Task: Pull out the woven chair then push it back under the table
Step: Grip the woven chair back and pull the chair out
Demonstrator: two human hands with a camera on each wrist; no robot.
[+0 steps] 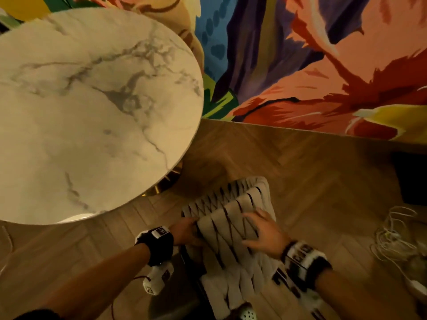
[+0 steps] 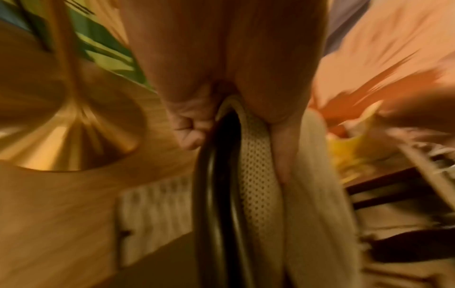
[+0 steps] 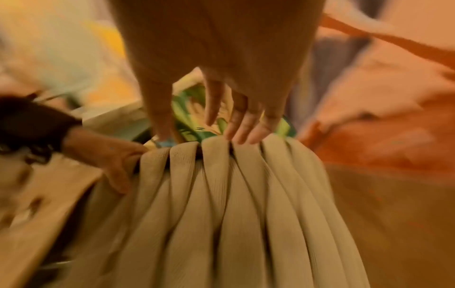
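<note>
The woven chair [image 1: 231,199] has wide beige straps crossed over a black frame, and its backrest stands on the floor just right of the round marble table [image 1: 92,112]. My left hand [image 1: 184,229] grips the backrest's left edge. In the left wrist view the fingers of this hand [image 2: 236,148] curl round the black frame [image 2: 214,194] and the thumb presses a strap. My right hand [image 1: 263,229] rests on top of the backrest with fingers spread and straight. In the right wrist view its fingertips [image 3: 246,134] touch the strap tops [image 3: 221,214]. The seat is hidden.
The table's gold base [image 1: 166,183] shows under its rim, close to the chair. A colourful mural wall [image 1: 323,65] runs behind. Loose white cables [image 1: 392,239] and a dark object [image 1: 411,176] lie on the wooden floor [image 1: 300,169] at the right.
</note>
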